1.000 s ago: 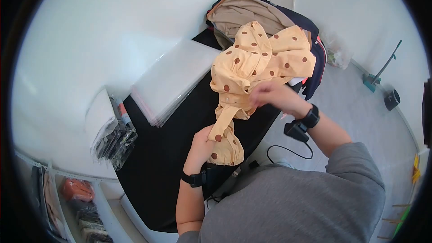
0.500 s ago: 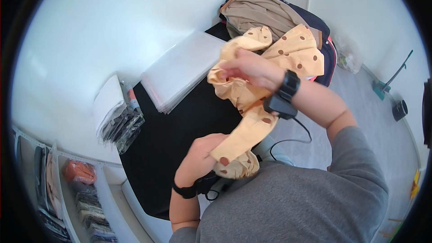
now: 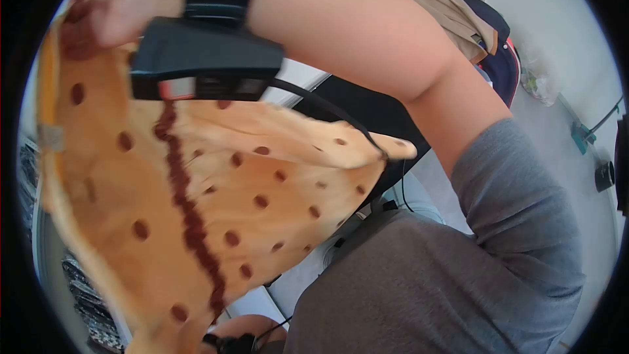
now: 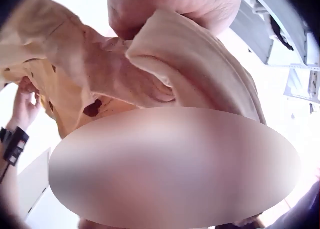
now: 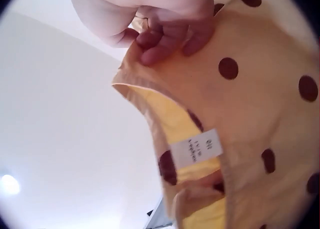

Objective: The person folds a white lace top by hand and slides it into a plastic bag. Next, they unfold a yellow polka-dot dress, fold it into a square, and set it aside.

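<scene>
A cream garment with brown dots (image 3: 262,202) and a dark red ruffle is spread between the hands in the head view. High at the left, the right hand (image 3: 121,16) grips its edge; the right wrist view shows that hand's curled fingers (image 5: 165,41) pinching the fabric (image 5: 270,114) above a neck opening with a white label (image 5: 197,149). Seen from the left wrist, the left hand (image 4: 172,9) holds a bunched part of the cloth (image 4: 200,69). Fabric hides the left hand from the head camera, and a blurred oval covers part of the left wrist view.
Behind the right arm lie beige and dark clothes (image 3: 432,0) on the black table (image 3: 354,108). Clear bags (image 3: 537,85) stand on the floor at the right, near a green dustpan (image 3: 582,136) and a black bin (image 3: 604,176). Plastic-wrapped items (image 3: 92,301) are at lower left.
The right hand has swung up and to the left, taking hold of the garment, which is now raised off the table and spread out. In the head view the left arm sits lower.
</scene>
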A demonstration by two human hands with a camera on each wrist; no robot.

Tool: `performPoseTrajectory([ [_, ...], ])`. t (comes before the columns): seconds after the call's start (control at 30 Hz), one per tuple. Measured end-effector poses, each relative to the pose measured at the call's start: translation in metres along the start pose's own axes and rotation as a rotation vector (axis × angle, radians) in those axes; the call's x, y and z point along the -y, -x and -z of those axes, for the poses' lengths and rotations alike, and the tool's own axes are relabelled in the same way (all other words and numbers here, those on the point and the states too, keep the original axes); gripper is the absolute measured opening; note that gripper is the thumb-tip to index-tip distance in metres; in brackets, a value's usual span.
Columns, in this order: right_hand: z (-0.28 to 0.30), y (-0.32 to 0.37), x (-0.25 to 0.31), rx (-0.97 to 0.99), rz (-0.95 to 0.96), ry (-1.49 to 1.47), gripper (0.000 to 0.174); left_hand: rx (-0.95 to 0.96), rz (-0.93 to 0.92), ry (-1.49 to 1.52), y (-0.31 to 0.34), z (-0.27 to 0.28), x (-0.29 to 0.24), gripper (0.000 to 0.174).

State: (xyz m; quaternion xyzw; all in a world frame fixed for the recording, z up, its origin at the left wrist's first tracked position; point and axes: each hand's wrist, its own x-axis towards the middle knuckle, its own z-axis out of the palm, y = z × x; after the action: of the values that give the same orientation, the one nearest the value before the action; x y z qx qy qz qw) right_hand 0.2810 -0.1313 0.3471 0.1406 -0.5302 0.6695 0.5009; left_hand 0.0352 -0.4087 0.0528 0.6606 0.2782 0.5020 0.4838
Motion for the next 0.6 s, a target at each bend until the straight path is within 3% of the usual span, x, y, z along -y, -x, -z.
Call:
performPoseTrajectory([
  [0.03,-0.001,-0.014,0.002,0.007,0.005,-0.012,0.027,0.000,0.023,0.030,0.007,-0.012,0.003,0.032],
  [0.1,-0.007,-0.032,0.016,0.909,0.515,1.065,0.038,0.001,0.073,0.086,0.012,-0.038,0.004,0.032],
  [0.13,-0.008,-0.027,0.019,0.904,0.532,1.056,0.038,0.002,0.097,0.113,0.012,-0.049,0.004,0.032],
  [0.3,-0.012,0.021,0.031,0.600,0.638,0.663,0.039,0.014,0.209,0.268,-0.016,-0.102,0.016,0.033],
  [0.33,-0.006,0.013,0.038,0.481,0.087,0.004,0.041,0.025,0.228,0.305,-0.028,-0.111,0.020,0.033],
  [0.37,0.007,0.017,0.046,0.265,-0.050,-0.039,0.035,0.043,0.245,0.344,-0.042,-0.119,0.026,0.034],
  [0.43,0.053,0.033,0.054,0.174,-0.036,-0.002,0.030,0.084,0.286,0.426,-0.073,-0.137,0.038,0.034],
  [0.5,0.104,0.063,0.066,-0.069,-0.046,-0.011,0.024,0.143,0.327,0.511,-0.123,-0.162,0.052,0.035],
  [0.6,0.180,0.124,0.095,-0.332,-0.076,0.098,0.032,0.238,0.382,0.653,-0.202,-0.206,0.072,0.037],
])
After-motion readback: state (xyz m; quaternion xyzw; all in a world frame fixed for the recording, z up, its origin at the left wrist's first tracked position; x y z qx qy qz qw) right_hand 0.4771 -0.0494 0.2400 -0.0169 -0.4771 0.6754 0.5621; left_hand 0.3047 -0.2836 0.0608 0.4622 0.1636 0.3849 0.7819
